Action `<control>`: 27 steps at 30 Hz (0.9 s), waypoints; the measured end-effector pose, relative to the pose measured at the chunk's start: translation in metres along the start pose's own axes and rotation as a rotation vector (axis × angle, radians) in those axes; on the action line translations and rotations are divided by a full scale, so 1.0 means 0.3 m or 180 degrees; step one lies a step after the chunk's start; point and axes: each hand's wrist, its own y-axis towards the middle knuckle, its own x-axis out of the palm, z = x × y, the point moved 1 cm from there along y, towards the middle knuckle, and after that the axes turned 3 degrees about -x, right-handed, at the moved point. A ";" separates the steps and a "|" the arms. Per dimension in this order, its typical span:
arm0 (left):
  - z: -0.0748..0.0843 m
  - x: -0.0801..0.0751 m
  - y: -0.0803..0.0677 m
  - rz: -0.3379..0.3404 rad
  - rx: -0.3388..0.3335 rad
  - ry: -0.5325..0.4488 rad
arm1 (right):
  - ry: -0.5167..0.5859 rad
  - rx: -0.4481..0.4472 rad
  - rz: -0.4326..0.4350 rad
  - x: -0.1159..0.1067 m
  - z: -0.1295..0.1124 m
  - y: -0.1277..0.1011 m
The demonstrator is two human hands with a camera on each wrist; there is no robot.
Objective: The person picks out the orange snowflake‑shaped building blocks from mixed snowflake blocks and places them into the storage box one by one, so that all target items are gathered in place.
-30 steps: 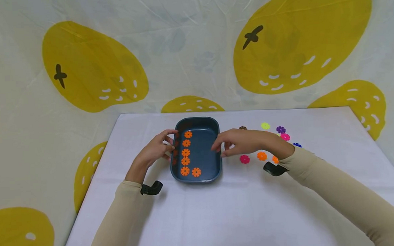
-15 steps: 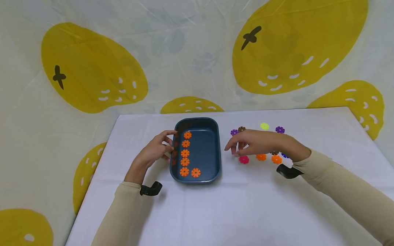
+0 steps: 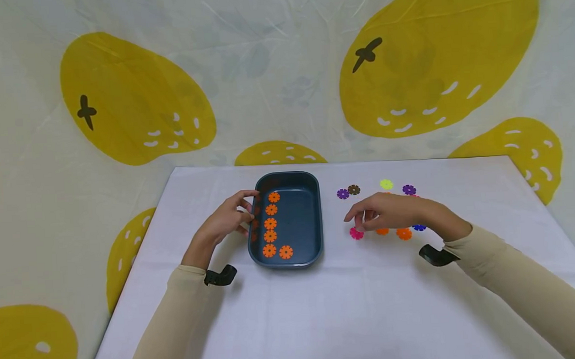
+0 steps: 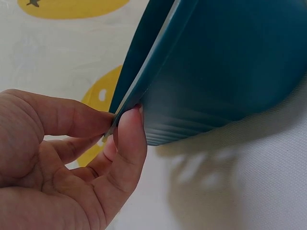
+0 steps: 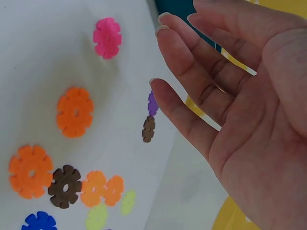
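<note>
Left hand [image 3: 226, 218] on tray rim [image 3: 252, 224], right hand [image 3: 390, 211] above discs [image 3: 404, 233]

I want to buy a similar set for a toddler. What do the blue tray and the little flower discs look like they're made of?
The tray looks like moulded plastic or coated metal with a satin finish: thin rolled rim, smooth dark teal walls, soft sheen; I can't tell which. The flower discs look like matt plastic or dense foam: flat, evenly coloured, cleanly notched edges, no gloss. The left hand pinches the tray's rim.
</note>
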 end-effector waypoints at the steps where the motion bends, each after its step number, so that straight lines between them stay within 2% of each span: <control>1: 0.001 0.001 0.000 0.0007 -0.0009 -0.0003 | -0.0001 -0.0004 0.0008 0.001 0.006 -0.005; 27: 0.001 0.001 -0.002 0.0014 -0.0012 0.0004 | 0.0364 0.0332 0.0135 0.033 0.126 -0.105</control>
